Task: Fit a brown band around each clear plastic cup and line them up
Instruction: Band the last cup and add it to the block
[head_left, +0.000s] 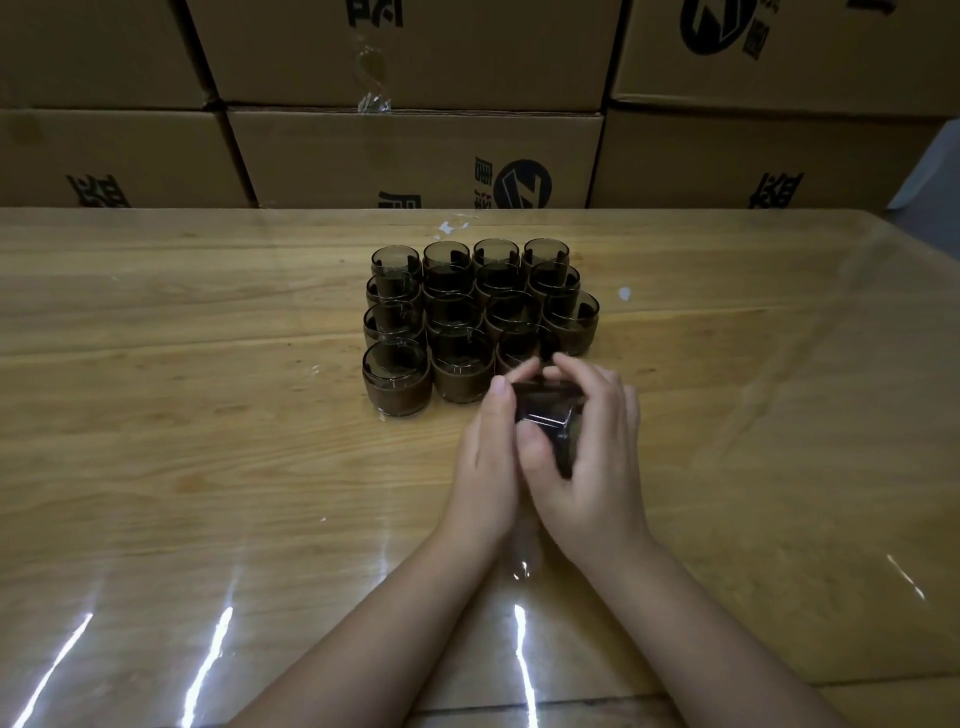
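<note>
**Both hands hold one cup just in front of the block of banded cups.**

The block (397, 382) stands on the table (208, 467) in four rows, the cups touching, each with a brown band round its lower part. The near row seems to have a free place at its right end. Just in front of that end, the left hand (485, 452) grips the cup (545, 410) from the left with curled fingers. The right hand (597, 467) grips it from the right, thumb across the near wall. I cannot tell if this cup already has its band. I judge the cup light, thin and smooth, so it may slip or bend. It is better to hold it low on the wall, not by the rim.
</note>
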